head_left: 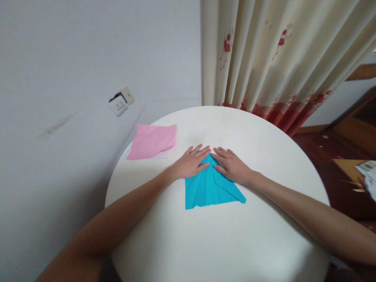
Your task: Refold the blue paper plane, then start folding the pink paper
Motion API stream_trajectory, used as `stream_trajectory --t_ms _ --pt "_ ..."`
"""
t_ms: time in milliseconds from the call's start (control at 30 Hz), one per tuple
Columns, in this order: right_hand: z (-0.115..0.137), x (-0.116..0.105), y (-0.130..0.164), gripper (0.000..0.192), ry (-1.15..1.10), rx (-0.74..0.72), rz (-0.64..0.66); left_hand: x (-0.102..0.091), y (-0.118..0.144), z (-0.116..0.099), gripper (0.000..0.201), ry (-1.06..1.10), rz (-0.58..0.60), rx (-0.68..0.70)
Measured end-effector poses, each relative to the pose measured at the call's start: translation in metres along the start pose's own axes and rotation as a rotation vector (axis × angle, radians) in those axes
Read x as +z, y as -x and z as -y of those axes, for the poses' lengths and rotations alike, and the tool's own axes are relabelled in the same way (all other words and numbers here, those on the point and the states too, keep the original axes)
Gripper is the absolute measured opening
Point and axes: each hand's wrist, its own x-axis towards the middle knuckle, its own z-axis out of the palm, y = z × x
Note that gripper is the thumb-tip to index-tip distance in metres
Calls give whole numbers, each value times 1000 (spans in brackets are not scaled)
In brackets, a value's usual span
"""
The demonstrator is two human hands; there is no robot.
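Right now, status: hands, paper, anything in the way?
Left hand and right hand flat, pressing the blue paper, folded to a point. Pink paper lies apart at the table edge.

Folded sheet (210, 188) mid-table (264, 133); second sheet (152, 141) far left (near wall (73, 78)).

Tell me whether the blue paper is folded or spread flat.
Folded: the blue paper tapers to a point, flaps overlapping along creases, both hands pressing its top.

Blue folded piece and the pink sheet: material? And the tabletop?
Blue folded piece: thin matte paper, with sharp creases and flat layered flaps. Pink sheet: also looks like paper, matte, slightly rumpled. Round table: smooth white top with a soft sheen, perhaps laminate or painted; cannot tell which.
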Motion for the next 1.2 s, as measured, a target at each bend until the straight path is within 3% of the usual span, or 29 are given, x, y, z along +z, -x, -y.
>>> stream_trajectory --t_ms 533,1200 --pt "-6 10 0 59 -59 -16 -50 -1 0 -1 65 1 8 11" --pt "-4 8 1 60 -26 -17 -39 -1 0 0 63 5 7 11"
